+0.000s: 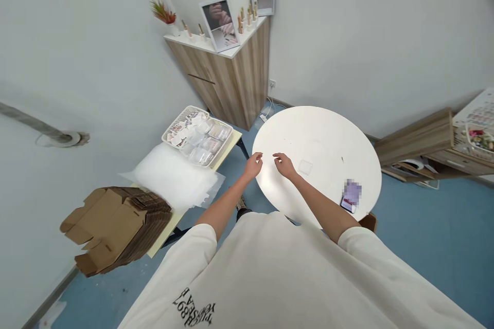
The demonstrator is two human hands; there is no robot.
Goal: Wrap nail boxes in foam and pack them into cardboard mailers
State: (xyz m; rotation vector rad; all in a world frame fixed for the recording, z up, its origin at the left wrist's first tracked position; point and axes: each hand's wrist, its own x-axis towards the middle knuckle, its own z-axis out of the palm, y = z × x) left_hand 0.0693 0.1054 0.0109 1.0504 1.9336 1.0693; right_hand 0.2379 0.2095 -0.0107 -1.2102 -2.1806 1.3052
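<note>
My left hand [253, 166] hovers at the left edge of a round white table [316, 133], fingers loosely curled with a small gap to the thumb. Facing it over the tabletop is my right hand [284, 165], bent in the same way. I see nothing held in either hand. Just right of my right hand lies a clear, flat, square plastic case [305, 167]. Farther right, a tiny dark object [342, 159] rests on the table. Near the right rim sits a phone [348, 204], partly under a blurred purple item [352, 190].
A side table at left bears a white basket [165, 139] of small clear packs and cards, white foam sheets [173, 175] and stacked flat cardboard boxes [111, 226]. Behind stands a wooden cabinet [227, 82] with frames and bottles. A low shelf [417, 139] is at right.
</note>
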